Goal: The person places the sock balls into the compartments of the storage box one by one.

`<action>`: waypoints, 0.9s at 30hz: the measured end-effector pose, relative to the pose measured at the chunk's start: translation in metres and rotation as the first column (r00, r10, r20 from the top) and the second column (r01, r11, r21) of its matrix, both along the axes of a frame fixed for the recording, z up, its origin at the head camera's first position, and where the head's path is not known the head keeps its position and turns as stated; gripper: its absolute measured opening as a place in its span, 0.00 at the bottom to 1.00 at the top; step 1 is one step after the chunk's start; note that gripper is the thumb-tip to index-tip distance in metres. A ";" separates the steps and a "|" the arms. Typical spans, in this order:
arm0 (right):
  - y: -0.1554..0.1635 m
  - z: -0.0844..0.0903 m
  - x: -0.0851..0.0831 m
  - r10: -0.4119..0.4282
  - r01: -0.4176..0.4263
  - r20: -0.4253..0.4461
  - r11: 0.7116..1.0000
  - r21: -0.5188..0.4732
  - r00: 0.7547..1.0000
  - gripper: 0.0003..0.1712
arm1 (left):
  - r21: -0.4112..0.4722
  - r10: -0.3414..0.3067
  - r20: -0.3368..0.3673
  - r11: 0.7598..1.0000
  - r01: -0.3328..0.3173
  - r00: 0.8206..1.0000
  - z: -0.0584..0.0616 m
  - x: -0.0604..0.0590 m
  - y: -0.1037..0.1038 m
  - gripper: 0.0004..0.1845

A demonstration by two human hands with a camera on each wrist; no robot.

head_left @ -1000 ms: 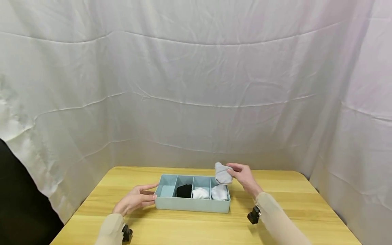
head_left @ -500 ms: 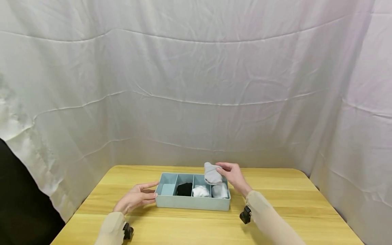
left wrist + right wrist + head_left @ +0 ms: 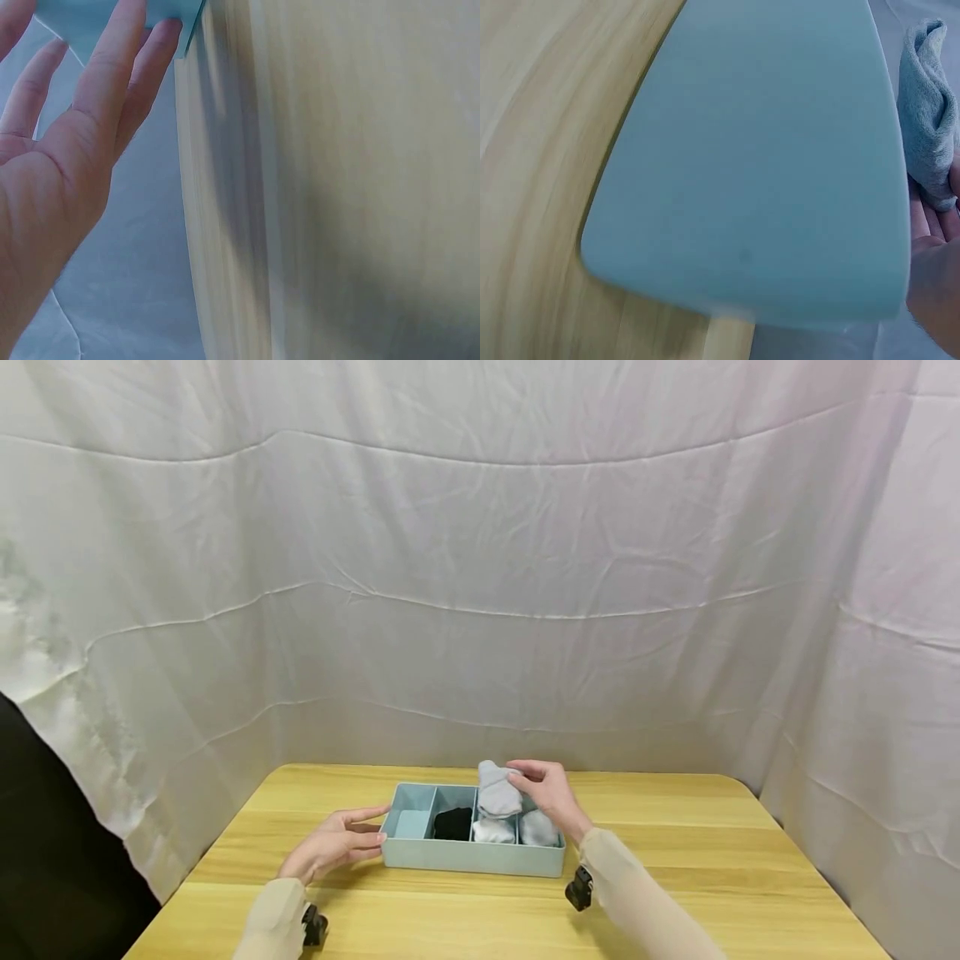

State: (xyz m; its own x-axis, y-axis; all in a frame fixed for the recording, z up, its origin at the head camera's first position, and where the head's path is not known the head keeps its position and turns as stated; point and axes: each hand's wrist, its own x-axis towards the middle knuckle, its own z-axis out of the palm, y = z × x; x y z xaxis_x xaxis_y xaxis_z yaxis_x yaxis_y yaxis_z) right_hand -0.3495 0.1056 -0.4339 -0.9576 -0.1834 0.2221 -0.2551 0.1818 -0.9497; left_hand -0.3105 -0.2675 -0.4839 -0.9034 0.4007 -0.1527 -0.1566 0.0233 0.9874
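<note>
A pale blue box [image 3: 472, 858] with a row of compartments sits on the table. My right hand [image 3: 553, 795] pinches a folded light-grey sock [image 3: 498, 790] above the compartment that holds a white bundle [image 3: 493, 832]; the right wrist view shows the sock's [image 3: 928, 112] soft fuzzy fabric and rolled folds. Farther right in the box lies a grey-white bundle [image 3: 538, 829], partly behind the right hand. A black bundle [image 3: 453, 824] fills the second compartment from the left. My left hand [image 3: 333, 845] touches the box's left end with nearly straight fingers [image 3: 112, 60].
The leftmost compartment [image 3: 412, 823] shows its bare floor. Under the box is a wooden table [image 3: 450, 914], its back edge close to a hanging grey-white curtain [image 3: 480, 610]. Something black [image 3: 52, 835] stands at the far left.
My right hand has carried the grey sock leftward, from above the rightmost compartment to above the one with the white bundle. The left hand has stayed at the box's left end.
</note>
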 end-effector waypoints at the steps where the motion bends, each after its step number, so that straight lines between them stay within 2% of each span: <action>1: -0.003 0.003 0.003 0.002 -0.002 0.001 1.000 -0.004 1.000 0.16 | 0.002 0.000 0.000 1.000 0.000 1.000 0.000 0.000 0.000 0.39; 6: -0.015 0.001 0.003 0.010 -0.010 0.011 1.000 -0.016 1.000 0.15 | 0.001 0.002 -0.004 1.000 -0.002 1.000 0.001 0.001 0.003 0.39; 13: -0.025 -0.024 -0.023 0.010 -0.009 0.030 1.000 -0.029 1.000 0.16 | 0.003 0.001 -0.012 1.000 -0.001 1.000 0.002 -0.001 0.003 0.38; 27: -0.051 -0.034 -0.028 0.050 -0.045 0.075 0.997 -0.068 0.996 0.20 | 0.014 -0.011 -0.009 1.000 0.011 1.000 -0.001 -0.001 0.002 0.38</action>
State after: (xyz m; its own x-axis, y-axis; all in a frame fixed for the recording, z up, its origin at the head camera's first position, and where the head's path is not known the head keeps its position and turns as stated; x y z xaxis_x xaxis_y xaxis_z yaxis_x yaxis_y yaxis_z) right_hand -0.3773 0.0541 -0.4676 -0.9628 -0.2166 0.1616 -0.1879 0.1069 -0.9764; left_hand -0.3116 -0.2654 -0.4848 -0.9001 0.4130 -0.1388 -0.1473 0.0114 0.9890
